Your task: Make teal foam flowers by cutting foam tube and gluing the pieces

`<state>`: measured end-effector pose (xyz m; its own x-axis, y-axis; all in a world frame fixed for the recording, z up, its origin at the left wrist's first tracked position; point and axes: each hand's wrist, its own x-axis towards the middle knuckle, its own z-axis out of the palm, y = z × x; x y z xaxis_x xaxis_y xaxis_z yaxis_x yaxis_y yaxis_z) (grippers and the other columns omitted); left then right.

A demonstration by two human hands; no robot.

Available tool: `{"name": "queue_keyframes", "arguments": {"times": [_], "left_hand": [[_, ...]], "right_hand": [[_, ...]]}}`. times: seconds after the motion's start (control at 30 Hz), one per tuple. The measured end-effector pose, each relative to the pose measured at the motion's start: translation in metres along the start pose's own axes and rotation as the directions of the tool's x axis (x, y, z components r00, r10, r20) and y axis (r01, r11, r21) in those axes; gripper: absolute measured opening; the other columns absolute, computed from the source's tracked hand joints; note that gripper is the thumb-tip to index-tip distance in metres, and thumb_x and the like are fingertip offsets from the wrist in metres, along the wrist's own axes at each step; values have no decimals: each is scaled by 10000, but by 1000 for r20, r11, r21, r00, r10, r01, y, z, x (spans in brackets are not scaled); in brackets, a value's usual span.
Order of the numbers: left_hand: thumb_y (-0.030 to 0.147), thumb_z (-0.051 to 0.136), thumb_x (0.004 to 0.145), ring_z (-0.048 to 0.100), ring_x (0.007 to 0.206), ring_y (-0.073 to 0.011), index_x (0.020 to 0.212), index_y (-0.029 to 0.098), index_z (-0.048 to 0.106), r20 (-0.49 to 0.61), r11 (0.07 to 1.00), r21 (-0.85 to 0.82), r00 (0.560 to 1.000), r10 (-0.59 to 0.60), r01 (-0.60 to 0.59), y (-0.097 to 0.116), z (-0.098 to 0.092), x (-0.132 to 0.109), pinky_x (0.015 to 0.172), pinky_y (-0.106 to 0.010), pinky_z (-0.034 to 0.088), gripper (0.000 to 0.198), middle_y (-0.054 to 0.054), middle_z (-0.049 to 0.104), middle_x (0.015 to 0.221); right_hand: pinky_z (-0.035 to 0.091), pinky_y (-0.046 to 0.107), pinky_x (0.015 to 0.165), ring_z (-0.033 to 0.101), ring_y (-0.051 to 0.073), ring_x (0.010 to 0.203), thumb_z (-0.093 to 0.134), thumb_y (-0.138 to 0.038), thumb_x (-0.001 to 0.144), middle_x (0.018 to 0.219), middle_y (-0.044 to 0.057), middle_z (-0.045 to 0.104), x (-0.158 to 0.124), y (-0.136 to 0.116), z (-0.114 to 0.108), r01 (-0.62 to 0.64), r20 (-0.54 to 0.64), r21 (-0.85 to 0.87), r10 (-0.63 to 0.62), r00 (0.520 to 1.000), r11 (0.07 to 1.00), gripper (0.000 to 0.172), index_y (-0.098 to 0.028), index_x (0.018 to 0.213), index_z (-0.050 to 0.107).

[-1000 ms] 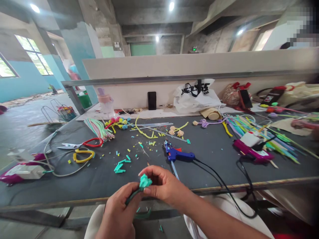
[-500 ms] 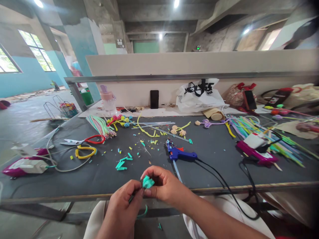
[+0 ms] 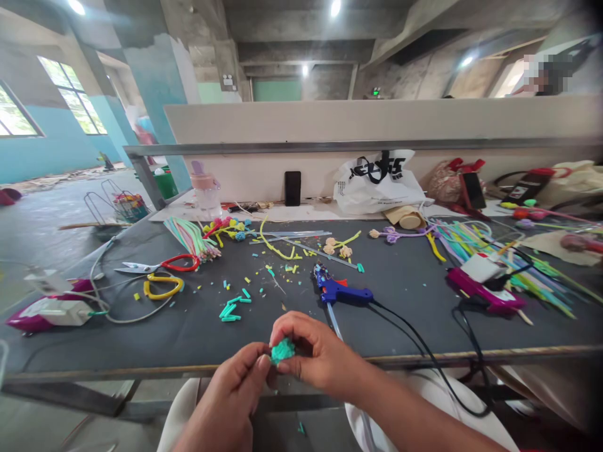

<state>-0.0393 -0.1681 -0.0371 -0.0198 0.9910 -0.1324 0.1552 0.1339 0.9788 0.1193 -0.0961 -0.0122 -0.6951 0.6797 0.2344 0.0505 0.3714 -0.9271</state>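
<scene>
Red-handled scissors (image 3: 160,267) laid near left edge of table (image 3: 141,339). Left hand (image 3: 235,402) closed, fingertips pressed on teal pipe-cleaner bud (image 3: 282,350), held over table's front edge. Bud pinched from right by right hand (image 3: 315,358), fingers curled tight. Blue glue gun (image 3: 339,290) laid beyond, mid-table.
</scene>
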Motion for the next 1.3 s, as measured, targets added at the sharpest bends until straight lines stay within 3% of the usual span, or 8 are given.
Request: {"name": "queue_keyframes", "arguments": {"times": [0.13, 0.27, 0.37, 0.53, 0.67, 0.87, 1.1, 1.3], "left_hand": [[657, 545, 691, 338, 468, -76, 644, 165, 527, 124, 981, -126, 984, -131, 147, 2, 1, 1, 455, -205, 273, 494, 25, 502, 541], [663, 639, 592, 333, 464, -69, 627, 157, 525, 154, 955, -223, 974, -164, 196, 2, 3, 2, 463, -198, 264, 520, 45, 460, 491], [592, 687, 605, 345, 480, -66, 618, 154, 538, 118, 948, -277, 984, -132, 160, -1, 3, 2, 475, -191, 275, 463, 46, 461, 502], [518, 689, 663, 344, 497, -69, 623, 154, 582, -54, 957, -291, 998, -11, -5, -14, -2, 1, 485, -186, 285, 382, 49, 455, 510], [446, 688, 703, 429, 560, -88, 639, 151, 620, -91, 952, -298, 995, 51, -76, -18, -6, -1, 560, -191, 347, 309, 27, 517, 552], [362, 752, 650, 475, 580, -98, 661, 151, 649, -106, 901, -432, 994, -4, -43, -20, -3, -4, 585, -203, 379, 236, 16, 574, 576], [337, 785, 603, 504, 586, -110, 639, 163, 667, -108, 845, -534, 994, -20, -41, -23, 7, -3, 604, -221, 413, 213, 9, 596, 588], [363, 802, 575, 544, 640, -146, 633, 178, 698, -89, 842, -539, 995, -34, -19, -26, 7, -4, 662, -267, 438, 220, -8, 628, 623]], "right_hand": [[424, 259, 742, 535, 138, 818, 681, -121, 716, 877, 14, 571, 0, 1, -2, 102, 55, -118, -96, 994, 988, 155, -182, 843, 616], [432, 246, 745, 546, 129, 809, 690, -101, 705, 866, 12, 580, 0, 3, -2, 145, 108, -155, -130, 986, 977, 169, -172, 841, 616], [437, 239, 740, 545, 126, 828, 690, -98, 699, 913, 6, 581, -2, 1, -3, 108, 115, -161, -90, 989, 981, 265, -192, 932, 607], [469, 259, 748, 534, 137, 876, 727, -74, 643, 1041, 10, 540, -5, -1, -5, -62, 118, -47, 68, 991, 997, 554, -259, 1125, 526], [482, 282, 752, 534, 136, 841, 747, -133, 659, 1015, 15, 537, -5, 1, -5, -49, 105, 29, 45, 993, 998, 527, -260, 1122, 530], [480, 277, 755, 546, 125, 809, 781, -159, 633, 938, -9, 527, -5, 3, 2, -76, 104, 102, 65, 992, 992, 515, -254, 1088, 559], [462, 260, 725, 541, 132, 808, 770, -180, 641, 934, -8, 546, -6, -1, 5, -97, 94, 10, 96, 991, 995, 443, -244, 1043, 594], [468, 248, 707, 563, 133, 800, 762, -124, 611, 936, -8, 565, -7, -1, 10, -175, 101, 132, 162, 982, 976, 501, -247, 1063, 584]]}}
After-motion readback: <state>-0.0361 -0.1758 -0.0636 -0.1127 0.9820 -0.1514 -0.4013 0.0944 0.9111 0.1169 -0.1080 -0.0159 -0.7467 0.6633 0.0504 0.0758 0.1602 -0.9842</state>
